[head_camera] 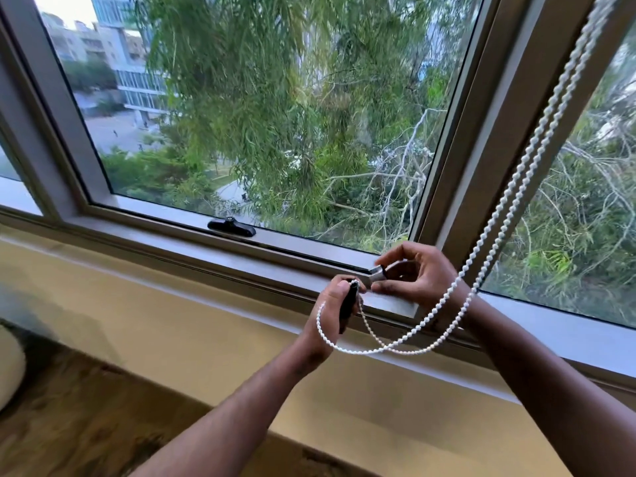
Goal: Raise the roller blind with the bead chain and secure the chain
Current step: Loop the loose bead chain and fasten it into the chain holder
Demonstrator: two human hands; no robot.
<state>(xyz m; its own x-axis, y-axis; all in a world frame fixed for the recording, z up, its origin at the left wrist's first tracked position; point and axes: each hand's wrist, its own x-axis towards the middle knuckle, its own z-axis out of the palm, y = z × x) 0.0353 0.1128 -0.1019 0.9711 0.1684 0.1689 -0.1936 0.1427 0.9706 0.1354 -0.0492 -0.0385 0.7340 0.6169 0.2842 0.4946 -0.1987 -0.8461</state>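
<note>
The white bead chain (516, 187) comes down in two strands from the upper right corner of the view, crosses the window frame (481, 132) upright, drapes over the right wrist and sags in a loop in front of the sill (241, 304). Its end reaches the left hand (335, 304), which grips a slim black piece (347, 304) with the chain at its top, fingers curled round it. The right hand (413, 273) pinches a small metal-and-black fitting (380, 271) at the lower right corner of the pane, thumb below and fingers above. No writing can be read anywhere. A black window latch (231, 227) sits on the bottom rail. Below the sill runs a cream wall. Outside stand green trees and pale buildings.
</note>
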